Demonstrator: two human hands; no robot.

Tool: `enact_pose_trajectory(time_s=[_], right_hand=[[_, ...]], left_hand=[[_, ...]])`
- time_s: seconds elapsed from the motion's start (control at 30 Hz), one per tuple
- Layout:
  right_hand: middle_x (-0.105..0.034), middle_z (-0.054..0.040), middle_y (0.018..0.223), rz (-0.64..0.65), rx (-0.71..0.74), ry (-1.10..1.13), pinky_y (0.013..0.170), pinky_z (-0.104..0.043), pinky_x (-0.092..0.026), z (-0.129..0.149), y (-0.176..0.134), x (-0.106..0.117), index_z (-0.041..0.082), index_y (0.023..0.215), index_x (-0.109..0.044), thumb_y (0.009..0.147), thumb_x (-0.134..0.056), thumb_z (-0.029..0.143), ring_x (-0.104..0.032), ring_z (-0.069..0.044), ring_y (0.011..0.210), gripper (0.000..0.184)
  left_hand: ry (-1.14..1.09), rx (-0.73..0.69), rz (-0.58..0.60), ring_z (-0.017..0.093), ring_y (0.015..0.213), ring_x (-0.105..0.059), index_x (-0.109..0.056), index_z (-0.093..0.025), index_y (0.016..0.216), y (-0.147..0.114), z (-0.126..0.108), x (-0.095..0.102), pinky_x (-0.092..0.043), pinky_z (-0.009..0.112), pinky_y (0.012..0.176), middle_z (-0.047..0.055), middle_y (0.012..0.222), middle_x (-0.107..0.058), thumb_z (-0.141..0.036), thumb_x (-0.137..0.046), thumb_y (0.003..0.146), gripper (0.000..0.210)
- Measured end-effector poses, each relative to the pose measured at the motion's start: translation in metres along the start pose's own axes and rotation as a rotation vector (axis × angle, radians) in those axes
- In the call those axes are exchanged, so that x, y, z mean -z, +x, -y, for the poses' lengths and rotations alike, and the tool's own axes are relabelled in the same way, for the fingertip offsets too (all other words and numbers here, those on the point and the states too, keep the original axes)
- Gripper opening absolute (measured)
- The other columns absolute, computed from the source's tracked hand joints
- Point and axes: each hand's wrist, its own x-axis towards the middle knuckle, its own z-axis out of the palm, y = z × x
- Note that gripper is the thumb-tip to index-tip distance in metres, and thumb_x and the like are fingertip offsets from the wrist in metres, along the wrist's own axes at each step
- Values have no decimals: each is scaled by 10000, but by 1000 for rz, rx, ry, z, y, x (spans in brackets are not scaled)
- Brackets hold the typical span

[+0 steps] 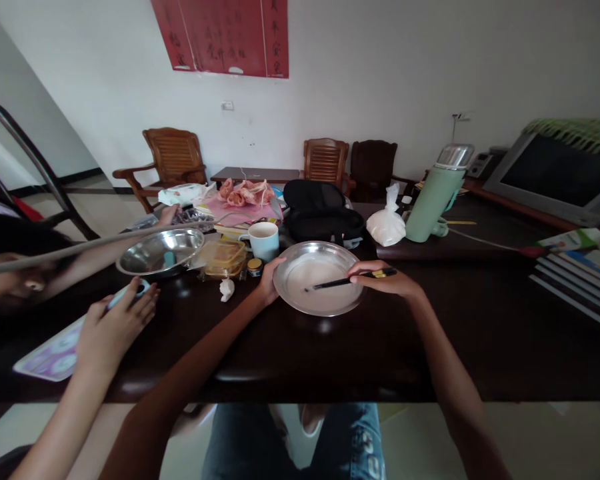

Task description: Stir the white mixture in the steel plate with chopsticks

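A round metal basin rests on the dark table in front of me, with a pale, smooth-looking layer in its bottom that I cannot name for sure. My left hand is closed on the basin's left rim. Black chopsticks with gold-patterned ends are gripped in my right hand at the basin's right rim. Their tips reach down to the pale layer. Just beyond my left hand stand a light blue mug and a small jar with a yellow lid.
At left, another person's hand rests on a patterned cutting board; near it is a second metal basin. Plastic food boxes, a black case, a tied bag of white powder and a green thermos stand farther back.
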Motion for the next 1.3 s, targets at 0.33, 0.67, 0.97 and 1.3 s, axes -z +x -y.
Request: enact_pose_trajectory(time_s=[0.33, 0.67, 0.97, 1.3], right_hand=[[-836, -72, 1016, 42, 14, -3, 941, -424, -593, 0, 3, -7, 232, 961, -816, 892, -710, 624, -763, -295, 1024, 412], [-830, -61, 994, 36, 28, -53, 942, -409, -592, 1, 3, -6, 233, 952, -793, 947, -657, 566, -757, -287, 1018, 360], [-829, -60, 987, -79, 7, -94, 937, -425, -598, -1, 3, -4, 241, 960, -776, 956, -636, 598, -759, -296, 998, 384], [-825, -64, 1054, -85, 7, -87, 993, -444, -588, 2, 4, -9, 247, 985, -786, 944, -639, 635, -749, -311, 1059, 417]], left_hand=[[0, 9, 0, 372, 1113, -684, -798, -250, 744, -2, 0, -2, -515, 390, 910, 43, 705, -773, -271, -695, 842, 143], [5, 6, -19, 398, 1126, -693, -786, -225, 728, -2, 2, -2, -504, 407, 943, 86, 747, -786, -306, -760, 791, 106], [-69, -24, -3, 273, 826, -721, -791, -163, 854, 4, 9, 2, -538, 342, 796, 51, 722, -770, -319, -739, 776, 182], [-118, -55, 15, 291, 849, -747, -805, -133, 858, 6, 13, 4, -542, 335, 767, 76, 786, -798, -298, -773, 768, 191]])
